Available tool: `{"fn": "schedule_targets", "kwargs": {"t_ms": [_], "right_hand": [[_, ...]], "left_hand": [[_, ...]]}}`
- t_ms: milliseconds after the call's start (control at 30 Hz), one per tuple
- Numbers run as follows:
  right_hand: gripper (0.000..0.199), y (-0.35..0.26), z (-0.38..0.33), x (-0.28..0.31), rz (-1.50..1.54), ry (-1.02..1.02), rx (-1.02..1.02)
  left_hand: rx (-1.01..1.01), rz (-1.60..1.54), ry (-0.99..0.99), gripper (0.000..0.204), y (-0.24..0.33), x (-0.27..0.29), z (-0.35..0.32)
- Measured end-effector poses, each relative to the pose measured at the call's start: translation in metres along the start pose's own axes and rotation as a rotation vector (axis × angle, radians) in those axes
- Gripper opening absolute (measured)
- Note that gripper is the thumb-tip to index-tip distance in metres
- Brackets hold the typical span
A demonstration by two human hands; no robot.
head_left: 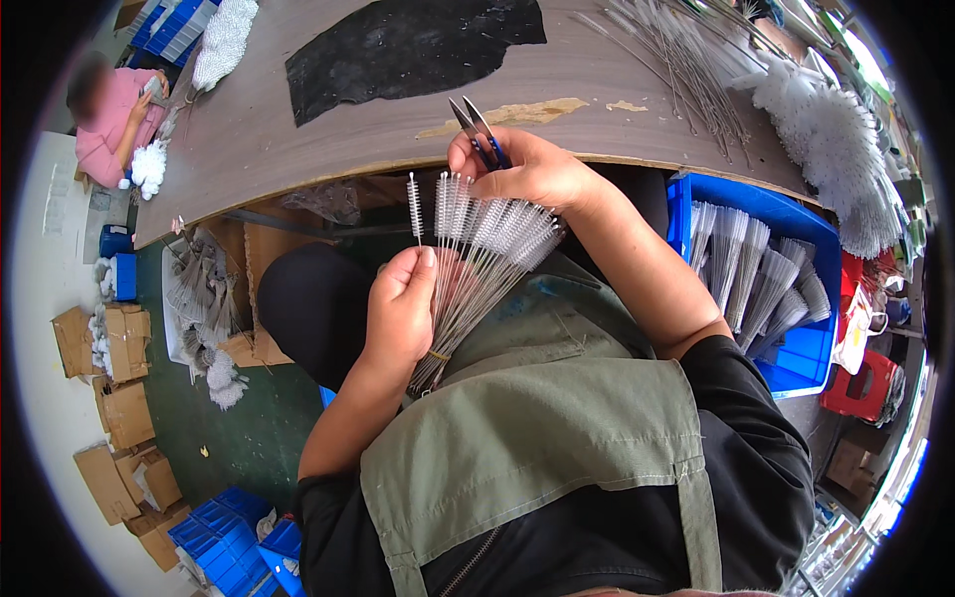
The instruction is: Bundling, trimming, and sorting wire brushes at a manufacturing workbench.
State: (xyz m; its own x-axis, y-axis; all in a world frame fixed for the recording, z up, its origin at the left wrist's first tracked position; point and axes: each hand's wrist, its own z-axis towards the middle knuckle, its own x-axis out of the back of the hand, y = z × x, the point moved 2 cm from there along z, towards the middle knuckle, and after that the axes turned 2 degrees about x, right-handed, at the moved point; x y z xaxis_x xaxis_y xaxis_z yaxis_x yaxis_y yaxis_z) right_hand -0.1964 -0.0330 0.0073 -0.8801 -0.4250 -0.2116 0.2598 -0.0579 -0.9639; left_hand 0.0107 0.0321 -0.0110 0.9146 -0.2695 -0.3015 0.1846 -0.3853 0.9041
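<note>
A bundle of thin wire brushes (502,231) with white bristle heads fans out over my lap. My left hand (403,303) is closed round the wire stems, its thumb pressing on one brush (415,207) that stands apart at the left. A yellowish band circles the stems lower down. My right hand (527,169) is at the heads' upper ends and holds small scissors (481,134) with dark blue handles. The scissor blades point up and away, slightly apart. Some of the right fingers are hidden behind the bristle heads.
The brown tabletop (229,149) lies ahead, bearing a black sheet (408,58), loose wire brushes (686,75) and a white bristle pile (831,149). A blue crate (811,363) of brush bundles stands right. Cardboard boxes (124,388) line the left wall. A person in pink (114,124) sits far left.
</note>
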Motion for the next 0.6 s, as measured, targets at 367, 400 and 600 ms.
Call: {"fn": "schedule_targets", "kwargs": {"t_ms": [367, 400, 600], "right_hand": [[0.025, -0.003, -0.008, -0.005, -0.01, 0.008, -0.066], [0.025, -0.004, -0.008, -0.007, 0.013, 0.019, -0.073], [0.021, 0.002, -0.008, -0.004, -0.019, -0.012, -0.018]], "left_hand": [[0.066, 0.023, 0.04, 0.027, 0.006, -0.004, -0.006], [0.065, 0.023, 0.042, 0.027, 0.003, -0.003, -0.006], [-0.141, 0.432, 0.057, 0.027, -0.016, 0.004, -0.011]]}}
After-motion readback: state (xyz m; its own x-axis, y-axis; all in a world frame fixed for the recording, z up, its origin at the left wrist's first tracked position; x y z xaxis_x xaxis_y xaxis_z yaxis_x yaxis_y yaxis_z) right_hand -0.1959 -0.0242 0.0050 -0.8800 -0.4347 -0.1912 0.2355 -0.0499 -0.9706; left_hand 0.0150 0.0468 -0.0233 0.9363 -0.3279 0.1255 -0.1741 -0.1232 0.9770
